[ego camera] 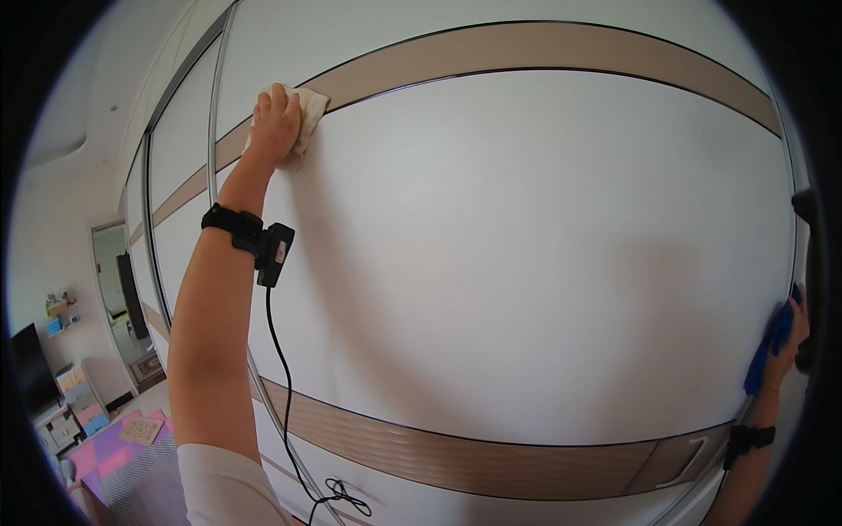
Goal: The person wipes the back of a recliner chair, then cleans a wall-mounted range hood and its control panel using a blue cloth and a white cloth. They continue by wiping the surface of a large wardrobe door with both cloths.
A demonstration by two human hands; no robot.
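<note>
A large white sliding wardrobe door (500, 250) with brown bands fills most of the view. My left hand (276, 125) is raised high and presses a cream cloth (312, 112) flat against the upper brown band (460, 59), near the door's left metal edge. At the far right, my right hand (792, 335) grips a blue cloth (763, 361) against the door's right edge. Part of that hand is cut off by the dark rim of the picture. The lower wavy-patterned band (460, 447) crosses below, with a recessed handle (687, 463) at its right end.
A black device (273, 256) is strapped to my left forearm, and its cable (287, 368) hangs down into a looped bundle. More wardrobe doors (181, 151) run off to the left. Beyond them are a doorway (118, 283), a television (33, 371), drawers (82, 401) and pink-purple floor mats (105, 454).
</note>
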